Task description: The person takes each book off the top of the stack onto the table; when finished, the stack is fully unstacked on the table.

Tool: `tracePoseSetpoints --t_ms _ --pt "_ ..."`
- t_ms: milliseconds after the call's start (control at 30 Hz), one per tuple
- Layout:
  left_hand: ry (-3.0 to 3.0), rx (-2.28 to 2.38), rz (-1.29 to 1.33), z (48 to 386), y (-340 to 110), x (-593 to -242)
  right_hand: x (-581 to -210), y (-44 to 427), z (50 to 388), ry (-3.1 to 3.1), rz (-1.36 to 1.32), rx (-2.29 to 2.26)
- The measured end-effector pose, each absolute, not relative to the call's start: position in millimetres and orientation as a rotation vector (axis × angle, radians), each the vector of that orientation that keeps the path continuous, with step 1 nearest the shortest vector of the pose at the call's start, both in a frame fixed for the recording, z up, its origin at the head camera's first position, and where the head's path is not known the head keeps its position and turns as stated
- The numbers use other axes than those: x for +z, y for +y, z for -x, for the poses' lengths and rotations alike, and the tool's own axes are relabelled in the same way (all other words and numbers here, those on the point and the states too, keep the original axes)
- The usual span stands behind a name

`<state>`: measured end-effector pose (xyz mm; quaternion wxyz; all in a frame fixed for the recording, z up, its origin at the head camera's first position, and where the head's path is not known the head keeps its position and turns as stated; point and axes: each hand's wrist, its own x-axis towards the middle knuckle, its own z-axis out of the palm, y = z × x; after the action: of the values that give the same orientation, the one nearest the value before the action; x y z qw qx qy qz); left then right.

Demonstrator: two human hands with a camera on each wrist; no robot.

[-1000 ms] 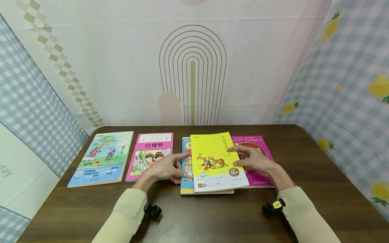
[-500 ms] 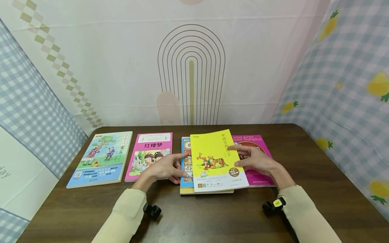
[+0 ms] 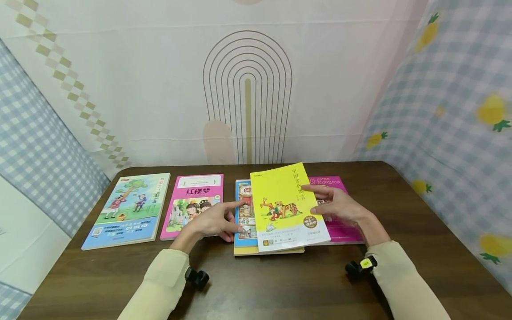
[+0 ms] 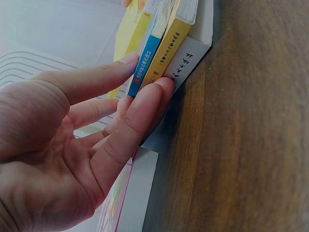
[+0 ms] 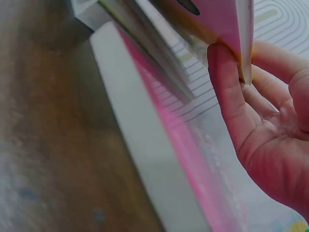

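In the head view my right hand (image 3: 338, 204) pinches the right edge of a yellow book (image 3: 276, 191) with a tiger picture, raised and tilted above the others. The right wrist view shows that book's corner (image 5: 246, 67) between thumb and fingers. My left hand (image 3: 214, 220) holds the left side of a stack beneath it: a blue book (image 3: 245, 240) on a yellow-spined book (image 4: 169, 46) and a white-spined book (image 4: 193, 53). In the left wrist view one fingertip rests near the blue cover edge, others against the spines. The stack's right part is hidden.
A magenta book (image 3: 348, 231) lies right of the stack, partly covered. A pink book (image 3: 197, 191) and a light blue book (image 3: 130, 202) lie to the left on the brown table (image 3: 304, 284). A patterned cloth (image 3: 168, 89) hangs behind.
The yellow book's far edge and right side have risen and tilted with my right hand. My left hand stays at the stack. The head view has shifted slightly.
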<state>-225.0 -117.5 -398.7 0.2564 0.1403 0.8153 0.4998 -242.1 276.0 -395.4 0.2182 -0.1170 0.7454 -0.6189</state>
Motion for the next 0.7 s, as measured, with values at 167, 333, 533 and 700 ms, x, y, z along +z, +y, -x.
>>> tracePoseSetpoints --t_ms 167,333,533,700 --pt "2.208 1.360 -0.387 225.1 -119.7 -399.1 -387.0 287.0 241.1 2.096 0.328 -1.722" --pt "2.201 1.364 -0.382 225.4 -120.1 -399.9 -377.8 303.3 239.2 2.105 0.309 -1.779" --pt "2.196 1.371 -0.380 224.8 -121.6 -399.5 -365.5 323.5 240.2 2.088 0.282 -1.837" --pt "2.205 1.362 -0.380 226.1 -119.5 -400.0 -359.2 343.8 238.3 2.059 0.237 -1.882"
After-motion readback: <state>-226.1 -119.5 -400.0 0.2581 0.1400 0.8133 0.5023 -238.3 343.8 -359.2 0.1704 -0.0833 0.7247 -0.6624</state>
